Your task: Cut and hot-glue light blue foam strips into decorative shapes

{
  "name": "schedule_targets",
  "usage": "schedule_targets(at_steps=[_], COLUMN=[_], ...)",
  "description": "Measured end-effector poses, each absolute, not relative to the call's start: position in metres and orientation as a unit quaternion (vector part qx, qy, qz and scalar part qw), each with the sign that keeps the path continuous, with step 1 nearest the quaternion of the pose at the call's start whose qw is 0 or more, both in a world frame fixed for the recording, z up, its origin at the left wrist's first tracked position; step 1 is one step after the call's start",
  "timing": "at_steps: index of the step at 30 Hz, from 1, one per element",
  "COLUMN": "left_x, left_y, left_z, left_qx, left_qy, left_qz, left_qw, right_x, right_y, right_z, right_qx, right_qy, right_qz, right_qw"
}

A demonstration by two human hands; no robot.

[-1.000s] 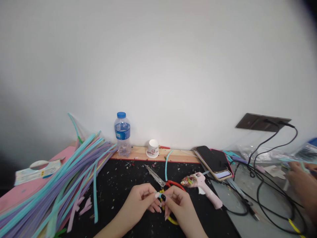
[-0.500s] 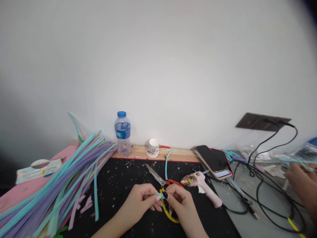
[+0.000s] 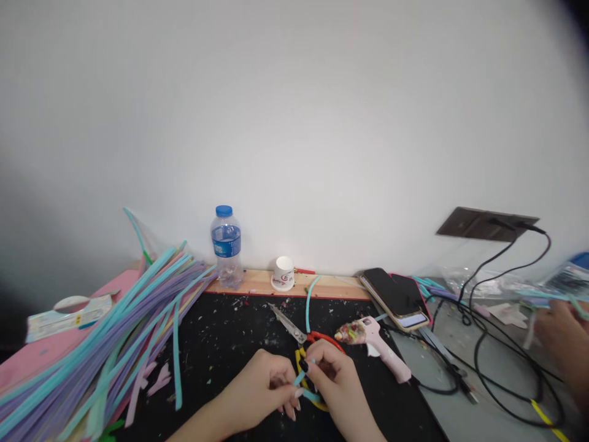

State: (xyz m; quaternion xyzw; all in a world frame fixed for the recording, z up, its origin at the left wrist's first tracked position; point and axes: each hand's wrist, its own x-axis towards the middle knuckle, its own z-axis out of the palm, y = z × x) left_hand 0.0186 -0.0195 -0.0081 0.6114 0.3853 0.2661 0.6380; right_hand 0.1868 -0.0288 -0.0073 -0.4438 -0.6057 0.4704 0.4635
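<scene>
My left hand (image 3: pixel 269 390) is closed, its thumb and fingers pinching a light blue fuzzy strip (image 3: pixel 299 377). Close beside it, my right hand (image 3: pixel 334 374) pinches the same strip, a dark thumbnail showing. Part of the strip bends below the fingertips. Under and just beyond both hands lie scissors (image 3: pixel 289 325) with red and yellow handles, their blades pointing away to the left. Another light blue strip (image 3: pixel 309 307) lies curved behind the scissors. To the right of my right hand rests a pink glue gun (image 3: pixel 389 354) with a stained nozzle.
Long pastel strips (image 3: pixel 115 344) are heaped at left beside a tape roll (image 3: pixel 71 305). A bottle (image 3: pixel 227 248) and paper cup (image 3: pixel 283 274) stand by the wall. Phones (image 3: pixel 394 298) and black cables (image 3: pixel 481 362) lie right, near another person's hand (image 3: pixel 559 331).
The light blue strip between my fingertips is now tilted and bent, with more of it showing. My hands have shifted slightly, and the view has moved a little.
</scene>
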Motion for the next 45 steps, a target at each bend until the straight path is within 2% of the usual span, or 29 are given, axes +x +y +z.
schedule_targets(at_steps=[13,24,27,32,36,40,42,45], left_x=[0.014,0.015,0.014,0.010,0.007,0.007,0.007,0.007], left_y=[-0.011,-0.014,-0.014,-0.009,-0.005,-0.004,-0.004,-0.004], left_z=[-0.007,0.000,0.000,0.001,0.001,0.001,0.002,0.002], left_qx=[0.597,0.682,0.679,0.644,0.619,0.608,0.607,0.606], left_qy=[0.381,0.376,0.386,0.429,0.456,0.466,0.465,0.466], left_qz=[0.333,0.312,0.323,0.368,0.398,0.405,0.406,0.408], left_qw=[0.622,0.544,0.534,0.516,0.501,0.499,0.500,0.500], right_x=[0.191,0.188,0.195,0.237,0.280,0.300,0.304,0.307], right_y=[-0.026,-0.030,-0.026,-0.013,-0.011,-0.016,-0.015,-0.008], right_z=[-0.006,-0.001,0.004,0.017,0.008,-0.007,-0.009,-0.006], right_qx=[-0.465,-0.492,-0.516,-0.631,-0.728,-0.811,-0.818,-0.805], right_qy=[-0.569,-0.607,-0.641,-0.626,-0.615,-0.564,-0.556,-0.553], right_qz=[0.439,0.391,0.334,0.134,-0.002,0.008,0.058,0.148], right_qw=[0.517,0.487,0.460,0.438,0.303,0.154,0.135,0.154])
